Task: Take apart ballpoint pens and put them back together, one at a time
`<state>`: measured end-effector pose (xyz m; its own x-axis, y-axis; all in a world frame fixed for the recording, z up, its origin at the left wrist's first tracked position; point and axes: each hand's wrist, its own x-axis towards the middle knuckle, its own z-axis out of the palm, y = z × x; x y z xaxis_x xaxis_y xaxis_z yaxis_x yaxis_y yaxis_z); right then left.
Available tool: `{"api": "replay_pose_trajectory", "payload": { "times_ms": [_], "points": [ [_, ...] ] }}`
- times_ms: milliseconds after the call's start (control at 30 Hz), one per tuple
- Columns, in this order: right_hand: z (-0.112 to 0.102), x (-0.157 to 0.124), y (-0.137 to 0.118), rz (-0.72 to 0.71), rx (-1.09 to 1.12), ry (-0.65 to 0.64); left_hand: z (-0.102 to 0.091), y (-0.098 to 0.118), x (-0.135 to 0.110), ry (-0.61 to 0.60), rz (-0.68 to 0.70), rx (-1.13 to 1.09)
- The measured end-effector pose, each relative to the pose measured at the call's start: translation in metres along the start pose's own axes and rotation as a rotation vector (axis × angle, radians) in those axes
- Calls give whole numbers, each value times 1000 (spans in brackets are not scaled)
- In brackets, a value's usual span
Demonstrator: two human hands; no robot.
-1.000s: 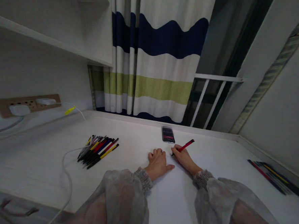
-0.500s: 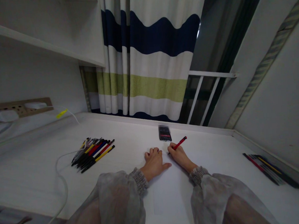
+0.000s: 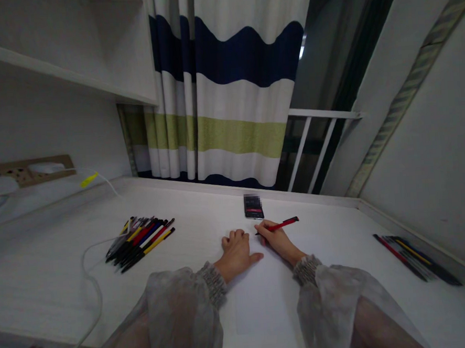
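Observation:
A red pen (image 3: pixel 285 224) with a black end is gripped in my right hand (image 3: pixel 275 239), its dark tip down at the upper part of a white sheet of paper (image 3: pixel 260 303). The pen leans low, with its back end pointing right. My left hand (image 3: pixel 236 254) rests on the left side of the paper, thumb stretched out to the right and fingers slightly bent, holding nothing. Just beyond both hands lies a dark phone (image 3: pixel 254 207) with its screen partly blurred. Any marks on the paper are too faint to make out.
A pile of several pens (image 3: pixel 140 242) lies on the white desk (image 3: pixel 195 210) at left, with a white cable (image 3: pixel 98 292) running past it. More pens (image 3: pixel 417 260) lie at right by the wall. A power strip (image 3: pixel 27 173) is on the left wall, and a striped curtain (image 3: pixel 242 136) hangs behind.
The red pen has tipped lower, its back end swinging right and its tip shifting slightly left. My left hand stays in place on the paper. The whole view has shifted a little.

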<state>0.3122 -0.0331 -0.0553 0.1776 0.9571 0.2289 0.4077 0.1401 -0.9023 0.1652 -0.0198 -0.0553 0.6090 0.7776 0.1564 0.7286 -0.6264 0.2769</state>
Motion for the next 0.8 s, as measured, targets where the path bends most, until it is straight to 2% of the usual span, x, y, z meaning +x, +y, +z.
{"api": "replay_pose_trajectory", "payload": {
  "times_ms": [233,400,467,633,800],
  "points": [
    [-4,3,0,78,303,48,0,-1,0,18,20,-52],
    [-14,-2,-8,178,453,166,-3,-2,0,0,16,-76],
    [-22,-7,-13,209,469,187,-4,-2,0,-9,4,-92],
    [-52,-21,-21,153,475,203,-4,-6,3,-26,-6,-129],
    [-84,-36,-15,140,342,230,-2,-14,7,-29,26,-155]
  ]
}}
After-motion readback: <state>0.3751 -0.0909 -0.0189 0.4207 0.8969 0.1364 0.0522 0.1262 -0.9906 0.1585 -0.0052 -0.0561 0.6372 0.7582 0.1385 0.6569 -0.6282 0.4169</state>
